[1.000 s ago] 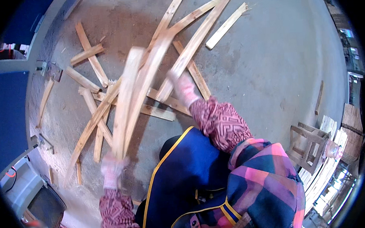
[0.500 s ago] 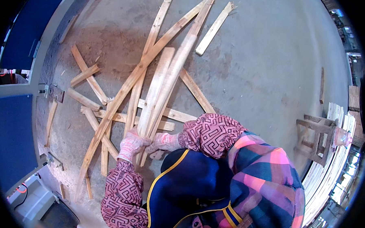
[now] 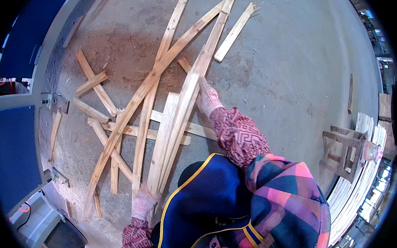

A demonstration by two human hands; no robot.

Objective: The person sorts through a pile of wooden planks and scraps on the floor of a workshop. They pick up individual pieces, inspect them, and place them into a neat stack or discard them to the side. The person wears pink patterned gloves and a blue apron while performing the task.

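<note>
Several pale wooden strips [image 3: 177,118] lie together as a narrow bundle in front of me, slanting up to the right. My left hand [image 3: 144,201], in a pinkish-white knitted glove, is closed round their near ends beside my knee. Farther up, my right hand [image 3: 208,98], in a matching glove, grips the bundle from its right edge; the strips partly hide its fingers. The strips' ends are uneven, with one shorter piece on the left side. Beneath and beyond them runs a long strip [image 3: 215,32] reaching the far edge.
Long crossed strips [image 3: 154,72] lie left of the bundle, among shorter offcuts [image 3: 91,110]. A lone splintered piece [image 3: 234,33] rests at the far right of the pile. A small wooden stool [image 3: 343,151] and stacked white strips [image 3: 356,197] stand right; a blue-panelled frame [image 3: 16,154] stands left.
My right hand has moved from the near ends up along the bundle's right side. My left hand has drawn nearer to me, and the strips have shifted toward me with it.
</note>
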